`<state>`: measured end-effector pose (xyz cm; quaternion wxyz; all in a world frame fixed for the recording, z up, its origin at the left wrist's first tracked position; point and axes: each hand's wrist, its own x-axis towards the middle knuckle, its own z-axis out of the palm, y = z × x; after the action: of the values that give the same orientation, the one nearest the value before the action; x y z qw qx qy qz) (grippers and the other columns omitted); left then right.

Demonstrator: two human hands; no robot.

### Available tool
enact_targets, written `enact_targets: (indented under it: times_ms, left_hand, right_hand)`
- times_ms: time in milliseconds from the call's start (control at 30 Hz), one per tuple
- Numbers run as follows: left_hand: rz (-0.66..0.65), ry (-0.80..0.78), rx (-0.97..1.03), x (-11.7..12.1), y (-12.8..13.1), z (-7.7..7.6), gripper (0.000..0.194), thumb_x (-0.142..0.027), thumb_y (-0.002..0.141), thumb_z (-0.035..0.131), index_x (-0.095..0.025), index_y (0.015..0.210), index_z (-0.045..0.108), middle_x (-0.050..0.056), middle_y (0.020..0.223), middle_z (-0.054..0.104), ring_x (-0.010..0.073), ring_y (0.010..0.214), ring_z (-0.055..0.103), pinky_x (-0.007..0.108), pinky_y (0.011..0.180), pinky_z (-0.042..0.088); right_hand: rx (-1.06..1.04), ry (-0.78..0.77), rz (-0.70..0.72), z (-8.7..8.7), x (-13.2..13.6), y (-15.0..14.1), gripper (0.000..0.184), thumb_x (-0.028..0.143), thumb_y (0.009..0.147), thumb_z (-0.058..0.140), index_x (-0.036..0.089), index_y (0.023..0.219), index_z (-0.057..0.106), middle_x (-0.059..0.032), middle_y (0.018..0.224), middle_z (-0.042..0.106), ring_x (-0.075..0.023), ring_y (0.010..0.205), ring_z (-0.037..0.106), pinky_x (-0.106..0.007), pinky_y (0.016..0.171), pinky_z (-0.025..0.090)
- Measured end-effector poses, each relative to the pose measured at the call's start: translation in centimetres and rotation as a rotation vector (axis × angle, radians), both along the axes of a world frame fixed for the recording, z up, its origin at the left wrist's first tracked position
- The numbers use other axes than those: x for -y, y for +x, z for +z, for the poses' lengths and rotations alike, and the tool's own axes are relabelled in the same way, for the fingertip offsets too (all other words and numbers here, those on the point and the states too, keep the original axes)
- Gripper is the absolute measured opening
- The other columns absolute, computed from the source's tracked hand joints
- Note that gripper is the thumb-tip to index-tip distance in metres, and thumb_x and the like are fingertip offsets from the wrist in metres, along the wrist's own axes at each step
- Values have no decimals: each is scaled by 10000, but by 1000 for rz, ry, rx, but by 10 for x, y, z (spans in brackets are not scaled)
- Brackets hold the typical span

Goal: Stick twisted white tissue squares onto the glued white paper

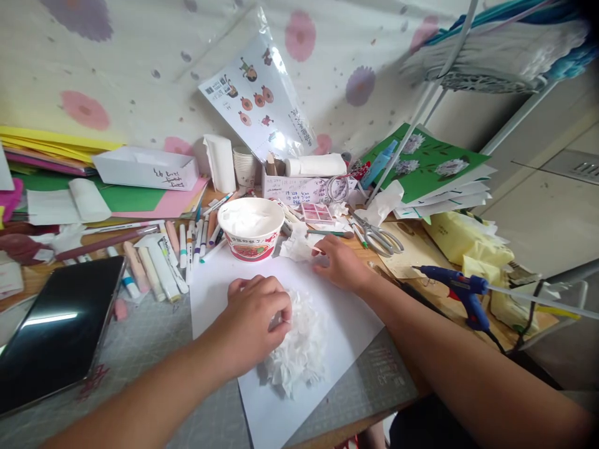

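Note:
My left hand (pixel 256 318) is over the left edge of a pile of crumpled white tissue pieces (pixel 302 349). Its fingers are curled in, thumb near the index finger, and whatever they pinch is too small to make out. Farther back, my right hand (pixel 340 263) has its fingertips closed on the edge of a torn white tissue (pixel 297 244). Both the pile and that tissue lie on a white paper sheet (pixel 215 296). A paper bowl (pixel 250 229) with a red printed band and white contents stands just behind the sheet.
Markers (pixel 201 237) crowd the left of the bowl, near a dark tablet (pixel 60 330). Scissors (pixel 377 237) lie behind my right hand. A blue glue gun (pixel 461 290) is beside my right forearm. A grey cutting mat (pixel 154 362) lies beneath the sheet.

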<state>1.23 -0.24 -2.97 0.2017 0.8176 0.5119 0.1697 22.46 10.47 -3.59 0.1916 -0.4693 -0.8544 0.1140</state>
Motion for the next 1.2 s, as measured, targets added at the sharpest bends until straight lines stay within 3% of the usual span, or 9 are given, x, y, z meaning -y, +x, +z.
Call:
enact_targets:
  times_ms: [167,267,400,667,800,900,1067,1200]
  left_hand:
    - [-6,18,22,1,0,0,73,-146,731,570,-216,714,583,-20,899,594,199,934,521,414,856,252]
    - [-3,14,20,1,0,1,70,-148,732,573,-214,711,582,-20,892,593,197,927,523,416,858,253]
    - [-8,-2,20,2,0,2,62,-155,742,567,-211,716,579,-17,901,587,196,929,526,407,850,268]
    - [-8,10,6,1,0,5,72,-169,752,557,-216,709,591,-17,901,594,190,910,533,412,859,273]
    - [-6,5,-7,0,0,2,77,-182,749,550,-224,703,596,-20,890,599,194,894,543,409,852,283]
    - [-7,33,-8,-1,-1,0,75,-209,759,546,-233,714,601,-21,901,604,195,915,540,403,859,287]
    - [-2,45,-30,-2,-1,-1,83,-232,763,539,-236,706,599,-20,901,611,197,916,541,410,870,287]
    - [-13,65,-19,-2,-1,-1,82,-233,765,539,-239,708,598,-25,889,616,187,900,546,389,867,305]
  right_hand:
    - [12,50,-41,-2,-4,1,224,66,687,538,169,871,617,-85,966,575,-186,808,544,-281,729,411]
    - [19,56,-62,-4,-7,1,123,99,747,514,160,778,616,-89,894,580,-197,816,546,-288,732,399]
    - [4,30,-67,-3,-3,2,130,135,782,513,156,692,606,-75,804,579,-189,783,542,-286,716,390]
    - [-157,-210,-80,12,28,28,89,224,750,599,167,732,665,-25,734,617,-131,646,526,-253,594,393]
    - [-300,-333,-165,17,30,38,201,349,794,566,164,830,636,28,574,507,-96,484,426,-220,442,322]
    - [-365,-373,-207,17,23,41,166,313,804,534,166,833,604,47,532,439,-85,441,381,-216,416,302]
    - [-351,-369,-301,4,10,45,73,232,722,593,179,770,612,21,583,512,-102,492,438,-230,447,319]
    - [-334,-382,-324,1,9,48,197,187,669,623,177,864,652,-6,696,602,-119,587,527,-241,530,389]
